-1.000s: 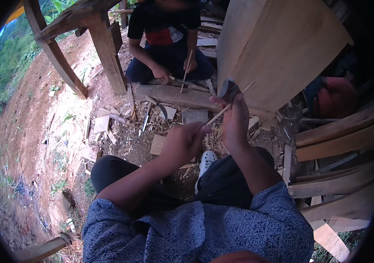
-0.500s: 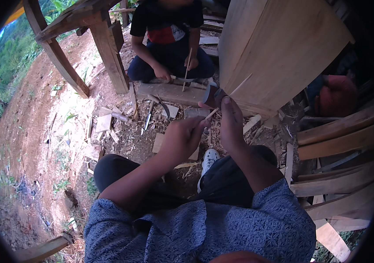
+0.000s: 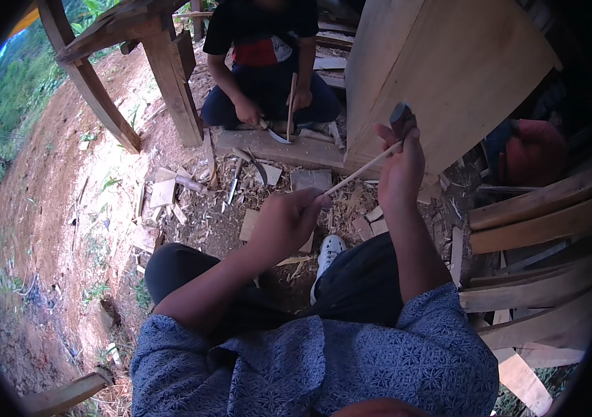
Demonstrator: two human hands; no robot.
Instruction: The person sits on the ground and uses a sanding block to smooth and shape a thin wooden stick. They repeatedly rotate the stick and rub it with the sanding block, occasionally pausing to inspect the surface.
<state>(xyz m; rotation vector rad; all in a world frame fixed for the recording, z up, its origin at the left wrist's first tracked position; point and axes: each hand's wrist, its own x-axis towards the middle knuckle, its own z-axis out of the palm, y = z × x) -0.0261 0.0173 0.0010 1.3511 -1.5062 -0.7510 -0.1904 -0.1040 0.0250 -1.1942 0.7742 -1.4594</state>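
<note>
My left hand (image 3: pixel 289 217) is closed on the near end of a thin pale wooden stick (image 3: pixel 357 172), which slants up to the right. My right hand (image 3: pixel 401 163) is wrapped round the far end of the stick with a curled piece of sandpaper (image 3: pixel 401 119), grey on one side and reddish brown on the other. The fingers and sandpaper hide the stick's far tip. Across from me a seated person holds a curved blade (image 3: pixel 280 137) in one hand and an upright wooden strip (image 3: pixel 291 108) in the other.
A thick plank (image 3: pixel 275 147) lies before that person. Nearer me are a knife (image 3: pixel 235 182), a curved dark blade (image 3: pixel 262 172) and wood scraps (image 3: pixel 163 192). A large wooden panel (image 3: pixel 442 76) stands at right, above stacked boards (image 3: pixel 535 240). A timber frame (image 3: pixel 171 83) rises at left.
My right hand has slid up and right along the stick with the sandpaper, baring more of it. My left hand stays nearly in place. The other person's blade has moved lower along the strip.
</note>
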